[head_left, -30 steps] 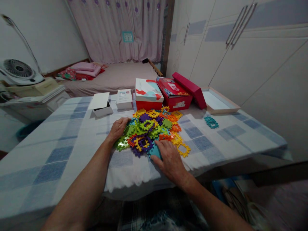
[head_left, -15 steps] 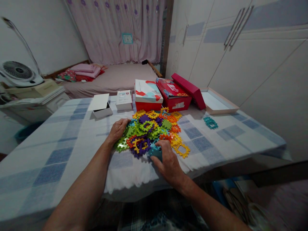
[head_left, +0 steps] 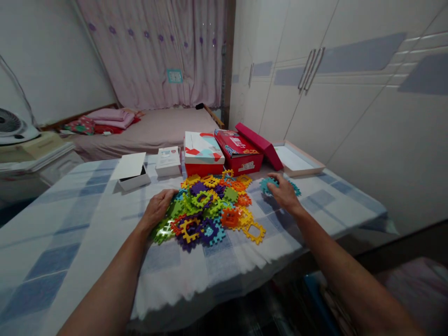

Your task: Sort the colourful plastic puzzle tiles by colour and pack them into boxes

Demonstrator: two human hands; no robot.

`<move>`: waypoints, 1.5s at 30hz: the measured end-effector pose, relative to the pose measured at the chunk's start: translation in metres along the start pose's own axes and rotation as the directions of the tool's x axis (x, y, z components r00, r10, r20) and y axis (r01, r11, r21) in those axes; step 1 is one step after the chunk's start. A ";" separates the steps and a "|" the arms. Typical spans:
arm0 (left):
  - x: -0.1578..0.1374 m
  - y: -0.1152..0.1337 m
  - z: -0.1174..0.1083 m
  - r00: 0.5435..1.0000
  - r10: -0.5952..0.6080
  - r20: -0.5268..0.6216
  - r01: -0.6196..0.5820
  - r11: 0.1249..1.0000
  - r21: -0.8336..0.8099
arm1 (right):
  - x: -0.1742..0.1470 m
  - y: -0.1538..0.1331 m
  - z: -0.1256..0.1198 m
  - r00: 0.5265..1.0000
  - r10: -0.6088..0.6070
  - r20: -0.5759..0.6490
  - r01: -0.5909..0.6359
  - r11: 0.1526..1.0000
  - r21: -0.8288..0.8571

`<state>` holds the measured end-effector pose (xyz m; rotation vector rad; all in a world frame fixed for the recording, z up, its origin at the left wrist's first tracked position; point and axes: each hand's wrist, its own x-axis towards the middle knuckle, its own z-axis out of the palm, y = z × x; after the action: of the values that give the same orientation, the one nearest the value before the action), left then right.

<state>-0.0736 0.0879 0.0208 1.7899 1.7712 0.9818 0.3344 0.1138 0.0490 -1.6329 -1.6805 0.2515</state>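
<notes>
A heap of colourful plastic interlocking building pieces (head_left: 205, 203) lies on the tablecloth, in green, purple, yellow, orange and blue. My left hand (head_left: 158, 209) rests at the left side of this heap, fingers stretched along its edge and holding nothing I can see. Off to the right, my right hand (head_left: 284, 193) pinches a teal building piece (head_left: 266, 186) between thumb and fingers, just above the cloth. Another teal piece (head_left: 297, 188) shows partly behind that hand. A yellow frame piece (head_left: 255, 241) lies at the heap's front right.
Behind the heap stand a small white open box (head_left: 135, 181), a white box (head_left: 168, 163), a red-and-white box (head_left: 205, 167) and a red box (head_left: 245, 164) with a dark-red lid (head_left: 261, 145) leaning on it. A shallow tray-like lid (head_left: 308, 171) lies at the back right.
My right hand has picked up the teal piece from the heap's front and carried it right, beside the separate teal piece. My left hand stays by the heap. The view has shifted right.
</notes>
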 end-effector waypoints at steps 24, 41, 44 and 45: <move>0.001 -0.002 0.000 1.000 0.002 0.011 -0.002 1.000 -0.012 | -0.033 -0.057 0.027 0.784 -0.549 0.291 0.518 0.836 0.183; -0.001 0.000 0.000 1.000 0.016 0.007 -0.016 1.000 0.007 | -0.075 -0.069 0.042 0.906 -0.355 0.232 0.370 0.929 -0.024; 0.000 -0.001 0.000 1.000 0.012 0.003 -0.012 1.000 0.007 | -0.072 -0.072 0.045 0.916 -0.340 0.212 0.358 0.932 -0.051; 0.000 -0.001 0.001 1.000 0.012 0.003 -0.012 1.000 0.007 | -0.072 -0.074 0.046 0.914 -0.344 0.214 0.362 0.931 -0.053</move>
<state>-0.0739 0.0879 0.0196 1.8078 1.7666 0.9783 0.2401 0.0525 0.0361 -1.3674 -2.1349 0.1644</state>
